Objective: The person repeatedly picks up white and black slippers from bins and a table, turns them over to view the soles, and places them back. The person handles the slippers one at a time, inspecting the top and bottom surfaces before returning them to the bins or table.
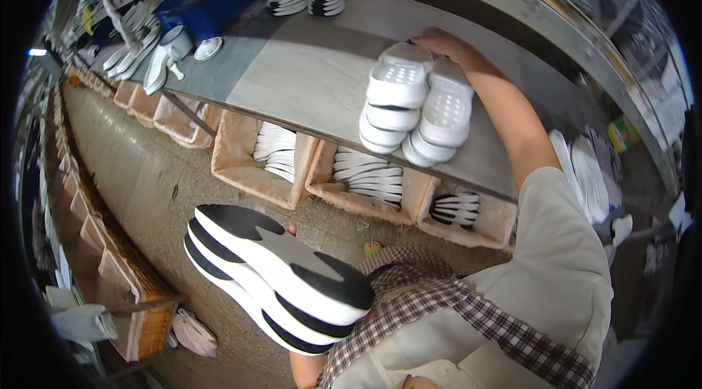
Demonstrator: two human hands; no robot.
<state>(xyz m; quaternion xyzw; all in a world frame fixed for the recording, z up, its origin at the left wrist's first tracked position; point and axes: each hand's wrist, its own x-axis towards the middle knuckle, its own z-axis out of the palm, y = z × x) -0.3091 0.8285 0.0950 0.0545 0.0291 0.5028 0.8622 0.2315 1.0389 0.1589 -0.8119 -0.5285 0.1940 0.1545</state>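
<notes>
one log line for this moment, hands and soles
left hand: holding black-and-white soles; right hand: at white soles on table; below: baskets of more soles

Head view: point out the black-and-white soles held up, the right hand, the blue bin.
Black-and-white soles [278, 272]: head view, white sidewall of the top one.
Right hand [441, 43]: head view, back of the hand.
Blue bin [212, 7]: head view, side wall.

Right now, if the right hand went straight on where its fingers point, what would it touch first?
The right hand would probably meet the white soles beside it first; it looks almost against their far end, though depth is unclear.
</notes>
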